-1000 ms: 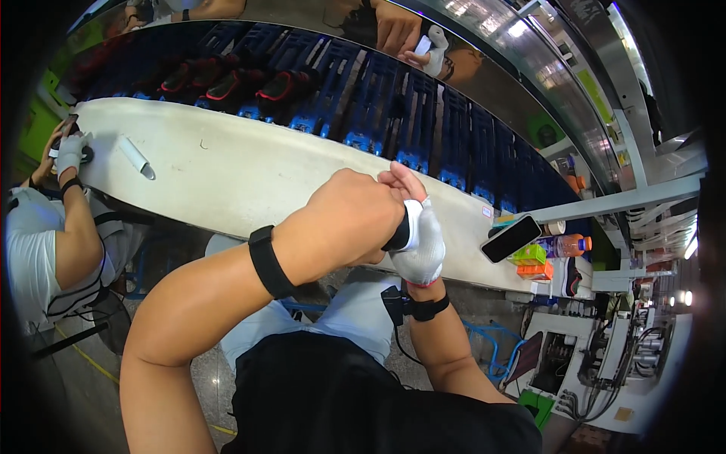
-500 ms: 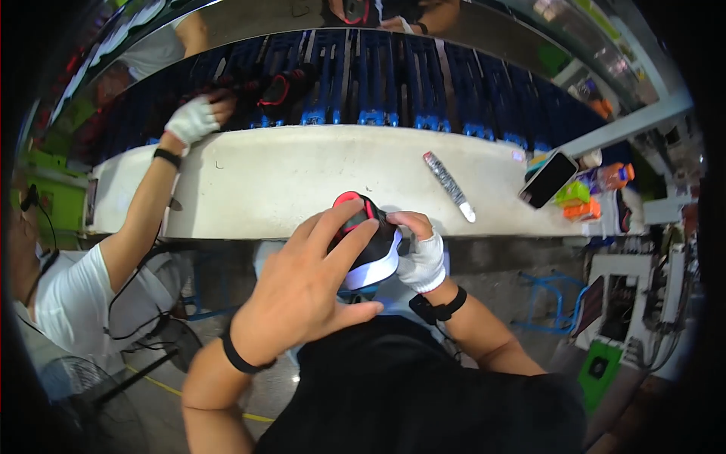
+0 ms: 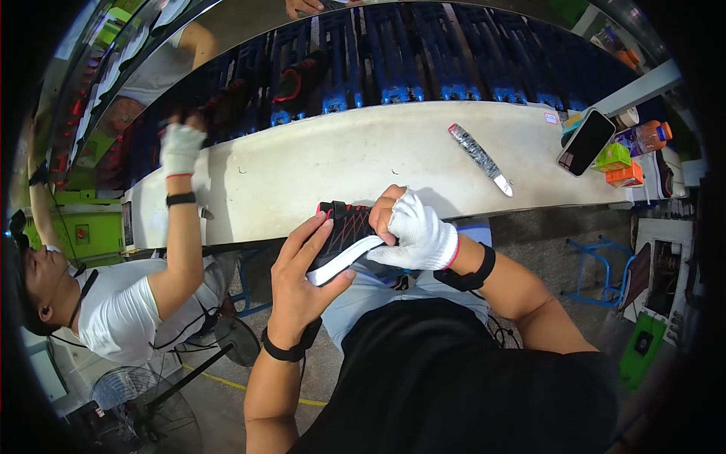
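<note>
A black sneaker (image 3: 344,240) with red lacing lines and a white sole is held over my lap at the near edge of the bench, tilted with its sole side toward me. My left hand (image 3: 299,265), bare, grips one end of it, fingers on the upper and thumb by the sole. My right hand (image 3: 416,236), in a white glove that leaves the fingertips bare, is closed around the other end, its fingers curled by the sole's edge. Part of the shoe is hidden under that hand.
Past the white bench (image 3: 333,155) runs a blue-slatted conveyor (image 3: 401,60) bearing a black-and-red shoe (image 3: 296,79). A tape-wrapped tool (image 3: 478,157), phone (image 3: 586,144), small boxes (image 3: 618,165) and bottle (image 3: 652,138) lie rightward. At left, a co-worker's gloved hand (image 3: 181,147) reaches toward the conveyor.
The shoe has been turned so its side and white sole edge show. My left hand moved from over its opening to one end; my right hand now wraps the other end.
</note>
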### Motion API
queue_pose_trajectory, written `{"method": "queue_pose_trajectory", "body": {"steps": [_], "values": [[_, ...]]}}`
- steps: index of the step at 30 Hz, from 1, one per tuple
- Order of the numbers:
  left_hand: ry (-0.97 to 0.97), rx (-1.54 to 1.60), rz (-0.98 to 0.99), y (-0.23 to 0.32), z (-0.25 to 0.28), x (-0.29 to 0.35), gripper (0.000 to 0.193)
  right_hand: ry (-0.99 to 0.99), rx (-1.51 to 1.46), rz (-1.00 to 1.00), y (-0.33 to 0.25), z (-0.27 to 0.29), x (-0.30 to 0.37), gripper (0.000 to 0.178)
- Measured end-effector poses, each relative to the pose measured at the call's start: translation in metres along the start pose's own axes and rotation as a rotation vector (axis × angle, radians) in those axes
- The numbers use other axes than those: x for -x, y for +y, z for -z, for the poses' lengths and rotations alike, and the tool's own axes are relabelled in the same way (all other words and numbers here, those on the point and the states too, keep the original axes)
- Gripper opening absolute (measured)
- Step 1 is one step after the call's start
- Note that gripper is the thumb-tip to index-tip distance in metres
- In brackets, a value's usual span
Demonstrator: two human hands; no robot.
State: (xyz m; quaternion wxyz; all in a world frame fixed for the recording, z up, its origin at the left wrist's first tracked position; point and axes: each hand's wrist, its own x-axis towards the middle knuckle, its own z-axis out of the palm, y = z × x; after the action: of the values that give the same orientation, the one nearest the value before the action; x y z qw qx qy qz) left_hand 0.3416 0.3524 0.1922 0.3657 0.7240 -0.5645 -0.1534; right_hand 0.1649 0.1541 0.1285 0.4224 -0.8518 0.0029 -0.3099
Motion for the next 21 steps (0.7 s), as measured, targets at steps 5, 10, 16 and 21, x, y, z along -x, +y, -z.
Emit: {"method": "queue_pose_trajectory", "body": {"steps": [5,10,16,21], "values": [[-0.013,-0.100,-0.144,0.003,-0.003,0.005,0.072,-0.096,-0.162,-0.150,-0.002,0.016,-0.005,0.042],[-0.068,-0.259,-0.322,0.027,0.000,-0.006,0.068,-0.287,0.004,-0.225,0.006,0.037,-0.017,0.092],[-0.036,0.089,-0.220,0.056,0.005,-0.039,0.107,0.085,0.293,-0.120,-0.010,0.043,0.028,0.113],[0.079,0.219,-0.199,0.011,-0.021,-0.152,0.072,0.392,0.244,-0.157,-0.062,0.059,0.064,0.114]]}}
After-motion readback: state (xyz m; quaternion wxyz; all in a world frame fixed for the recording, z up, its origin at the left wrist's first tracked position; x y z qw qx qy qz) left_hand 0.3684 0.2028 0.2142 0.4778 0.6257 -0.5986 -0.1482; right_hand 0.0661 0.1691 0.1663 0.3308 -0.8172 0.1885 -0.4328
